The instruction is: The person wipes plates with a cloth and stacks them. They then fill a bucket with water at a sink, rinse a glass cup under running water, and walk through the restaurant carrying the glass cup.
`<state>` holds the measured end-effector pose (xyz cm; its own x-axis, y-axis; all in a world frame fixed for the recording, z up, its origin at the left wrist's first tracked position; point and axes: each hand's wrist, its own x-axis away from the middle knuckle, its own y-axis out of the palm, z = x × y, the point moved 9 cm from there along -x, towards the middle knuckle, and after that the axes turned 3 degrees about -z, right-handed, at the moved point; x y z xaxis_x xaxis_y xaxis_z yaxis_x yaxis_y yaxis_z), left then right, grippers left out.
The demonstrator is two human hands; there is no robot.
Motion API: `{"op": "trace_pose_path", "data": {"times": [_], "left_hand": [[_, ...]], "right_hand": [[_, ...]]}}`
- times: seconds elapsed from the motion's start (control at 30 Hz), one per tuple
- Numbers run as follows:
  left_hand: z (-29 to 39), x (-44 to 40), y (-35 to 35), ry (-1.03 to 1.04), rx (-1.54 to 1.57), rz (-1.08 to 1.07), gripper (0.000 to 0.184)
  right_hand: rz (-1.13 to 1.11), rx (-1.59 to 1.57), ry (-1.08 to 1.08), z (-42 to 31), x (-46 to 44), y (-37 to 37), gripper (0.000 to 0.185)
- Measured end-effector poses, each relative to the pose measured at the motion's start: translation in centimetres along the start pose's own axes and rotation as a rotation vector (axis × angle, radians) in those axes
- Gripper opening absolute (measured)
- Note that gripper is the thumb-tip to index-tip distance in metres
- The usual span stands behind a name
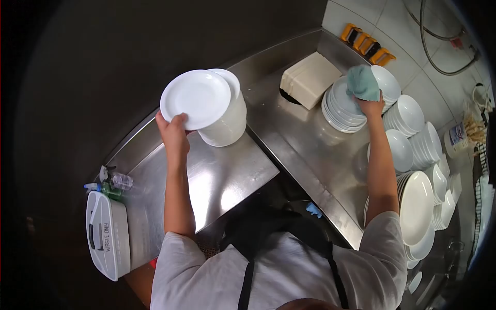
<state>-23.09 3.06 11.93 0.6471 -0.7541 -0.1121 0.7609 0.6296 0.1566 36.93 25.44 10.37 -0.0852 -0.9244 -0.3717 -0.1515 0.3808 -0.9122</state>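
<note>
My left hand is closed on the near rim of a white plate, thumb on its upper face. The plate overlaps a tall stack of white plates on the left steel counter; whether it touches the stack I cannot tell. Out to the right, my right hand is wrapped around a green-blue cloth. The cloth is over a shorter stack of white plates on the right counter and covers part of the top one.
A cream box-shaped container lies beside the shorter stack. Several stacks of white bowls and oval plates line the right side. A waste bin and spray bottles stand at the left. A gap separates the two counters.
</note>
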Motion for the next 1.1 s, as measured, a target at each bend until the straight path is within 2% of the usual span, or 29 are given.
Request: {"op": "trace_pose_path", "data": {"times": [0.03, 0.07, 0.2, 0.3, 0.43, 0.5, 0.63, 0.67, 0.8, 0.87, 0.93, 0.97, 1.0, 1.03, 1.1], "left_hand": [[0.1, -0.6, -0.2, -0.022, -0.014, 0.035, 0.053], [-0.6, -1.5, -0.7, 0.011, -0.007, 0.041, 0.056], [-0.8, -1.6, -0.7, 0.003, -0.028, 0.076, 0.055], [-0.6, -2.0, -0.6, -0.002, -0.131, 0.036, 0.057], [-3.8, -4.9, -1.5, 0.138, -0.245, 0.036, 0.059], [-6.7, -6.6, -2.0, 0.095, -0.318, 0.054, 0.064], [-5.5, -5.6, 0.7, 0.068, -0.363, -0.071, 0.072], [-6.7, -6.0, 1.0, 0.095, -0.396, -0.093, 0.075], [-5.6, -6.0, -0.5, 0.074, -0.237, -0.215, 0.075], [-7.9, -6.4, -1.8, -0.12, -0.085, -0.25, 0.078], [-12.1, -7.0, -2.5, -0.334, -0.006, -0.317, 0.083], [-15.2, -7.7, -2.2, -0.369, 0.082, -0.35, 0.084], [-18.5, -8.2, -1.7, -0.399, 0.172, -0.379, 0.084], [-18.4, -8.2, -0.8, -0.424, 0.264, -0.4, 0.085], [-16.7, -6.1, 1.3, -0.518, 0.392, -0.401, 0.085]], "right_hand": [[-0.047, 0.104, 0.14, 0.5, 0.2, -0.8, 0.068], [-0.125, 0.202, 0.236, -1.4, 0.7, -2.5, 0.081], [0.423, -0.254, -0.098, -9.3, 5.8, -9.7, 0.076], [0.439, -0.54, -0.313, -14.3, 8.5, -9.2, 0.069], [0.205, -0.8, -0.345, -21.7, 10.4, -6.0, 0.059], [0.081, -0.895, -0.335, -25.0, 10.7, -3.7, 0.055], [-0.221, -1.289, -0.285, -31.8, 11.3, 0.2, 0.049], [-0.4, -1.349, -0.238, -33.6, 12.0, 0.5, 0.054], [-0.468, -1.574, -0.091, -36.4, 11.4, 5.6, 0.073], [-0.484, -1.689, 0.021, -36.6, 11.7, 8.9, 0.081], [-0.694, -1.763, 0.184, -36.7, 12.9, 12.6, 0.087], [-0.795, -1.779, 0.29, -36.5, 13.5, 14.9, 0.088], [-0.788, -1.836, 0.262, -37.6, 13.6, 15.0, 0.089], [-0.753, -1.872, 0.304, -37.7, 13.4, 16.5, 0.08], [-0.813, -1.727, 0.497, -37.1, 14.1, 21.2, 0.074]]}}
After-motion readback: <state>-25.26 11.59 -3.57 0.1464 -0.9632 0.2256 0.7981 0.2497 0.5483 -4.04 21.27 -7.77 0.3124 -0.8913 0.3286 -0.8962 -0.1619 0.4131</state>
